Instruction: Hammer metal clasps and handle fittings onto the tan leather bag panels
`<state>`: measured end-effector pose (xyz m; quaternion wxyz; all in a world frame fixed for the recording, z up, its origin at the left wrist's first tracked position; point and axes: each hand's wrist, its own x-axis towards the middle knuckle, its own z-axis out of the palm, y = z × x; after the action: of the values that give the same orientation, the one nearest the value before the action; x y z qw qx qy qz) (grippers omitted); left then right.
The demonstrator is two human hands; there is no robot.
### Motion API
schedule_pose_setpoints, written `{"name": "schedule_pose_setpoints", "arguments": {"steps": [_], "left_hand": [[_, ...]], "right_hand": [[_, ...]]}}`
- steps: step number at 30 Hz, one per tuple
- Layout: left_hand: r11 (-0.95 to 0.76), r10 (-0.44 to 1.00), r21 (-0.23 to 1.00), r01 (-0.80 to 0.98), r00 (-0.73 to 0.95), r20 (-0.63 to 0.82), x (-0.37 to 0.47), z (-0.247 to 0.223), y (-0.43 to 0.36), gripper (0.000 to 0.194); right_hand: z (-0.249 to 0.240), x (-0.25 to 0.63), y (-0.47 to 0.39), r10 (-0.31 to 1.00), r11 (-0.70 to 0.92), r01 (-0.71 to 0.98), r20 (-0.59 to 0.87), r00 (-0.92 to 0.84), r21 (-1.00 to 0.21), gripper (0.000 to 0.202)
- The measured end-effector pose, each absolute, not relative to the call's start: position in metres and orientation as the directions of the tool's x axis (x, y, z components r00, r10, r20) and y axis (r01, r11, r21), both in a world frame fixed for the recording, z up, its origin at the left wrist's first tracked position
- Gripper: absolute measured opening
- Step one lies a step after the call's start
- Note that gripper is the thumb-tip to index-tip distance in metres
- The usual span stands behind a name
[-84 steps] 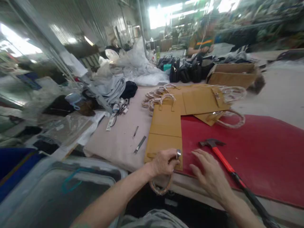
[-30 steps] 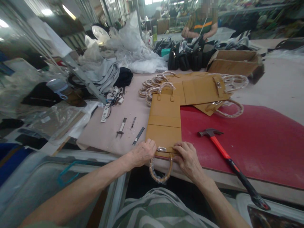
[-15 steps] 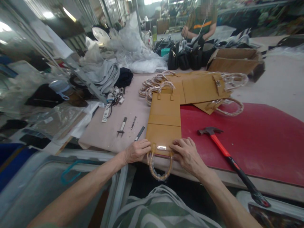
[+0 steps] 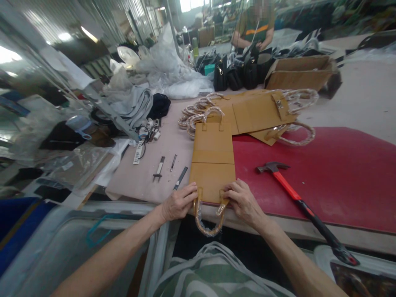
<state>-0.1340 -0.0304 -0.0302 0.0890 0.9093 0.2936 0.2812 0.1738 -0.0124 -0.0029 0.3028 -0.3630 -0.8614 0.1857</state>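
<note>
A flat tan bag panel [image 4: 213, 176] lies lengthwise before me, its plastic-wrapped near handle [image 4: 208, 233] hanging over the table's front edge. My left hand [image 4: 180, 202] is closed on the panel's left edge beside that handle's base. My right hand [image 4: 243, 201] has its fingers closed at the base of the handle on the right side. A small shiny silver piece [image 4: 220, 209] sits just below the right fingertips; whether they grip it is hidden. A second wrapped handle [image 4: 213, 112] stands at the panel's far end.
More tan bag pieces [image 4: 256, 115] with wrapped handles are piled behind. A claw hammer [image 4: 287, 187] lies on the red mat [image 4: 340, 177] to the right. Hand tools [image 4: 159, 168] lie left. Farther back are black bags [image 4: 236, 76], a cardboard box [image 4: 300, 72] and a person [image 4: 255, 31].
The silver piece has gone from the panel's near face to below my right fingertips, now tilted. Both hands stay at the handle's bases. My view has shifted slightly.
</note>
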Motion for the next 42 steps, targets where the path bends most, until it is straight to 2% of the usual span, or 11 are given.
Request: {"name": "schedule_pose_setpoints", "arguments": {"steps": [8,14,17,21,26,35,37,39,42], "left_hand": [[-0.728,0.686,0.433,0.532,0.557,0.469,-0.125,-0.032,-0.039,0.047],[-0.678,0.733,0.476,0.559,0.474,0.488,-0.112,-0.031,-0.045,0.044],[-0.654,0.755,0.502,0.566,0.451,0.476,-0.101,-0.029,-0.046,0.043],[-0.620,0.784,0.533,0.576,0.430,0.447,-0.090,-0.027,-0.046,0.050],[-0.563,0.826,0.606,0.561,0.406,0.391,-0.086,-0.024,-0.044,0.052],[-0.524,0.845,0.714,0.465,0.388,0.367,-0.091,-0.014,-0.039,0.056],[-0.487,0.872,0.724,0.488,0.323,0.369,-0.101,-0.007,-0.029,0.046],[-0.375,0.921,0.699,0.609,0.161,0.354,-0.114,0.000,-0.013,0.030],[-0.005,0.965,0.535,0.845,-0.136,0.223,-0.137,0.011,0.022,0.024]], "right_hand": [[-0.004,0.179,-0.004,0.636,0.750,0.385,0.425,-0.644,-0.538,0.028],[-0.004,0.185,-0.023,0.653,0.752,0.496,0.389,-0.650,-0.434,0.036],[-0.016,0.191,-0.037,0.684,0.729,0.561,0.437,-0.584,-0.393,0.047],[-0.029,0.195,-0.043,0.705,0.707,0.584,0.462,-0.538,-0.399,0.054],[-0.033,0.194,-0.041,0.738,0.670,0.618,0.462,-0.492,-0.411,0.046],[-0.052,0.203,-0.030,0.696,0.705,0.604,0.525,-0.490,-0.371,0.056],[-0.055,0.204,-0.026,0.685,0.713,0.602,0.542,-0.487,-0.361,0.056],[-0.054,0.205,-0.024,0.680,0.715,0.604,0.552,-0.483,-0.352,0.053],[-0.050,0.204,-0.023,0.670,0.719,0.611,0.565,-0.481,-0.331,0.047]]}}
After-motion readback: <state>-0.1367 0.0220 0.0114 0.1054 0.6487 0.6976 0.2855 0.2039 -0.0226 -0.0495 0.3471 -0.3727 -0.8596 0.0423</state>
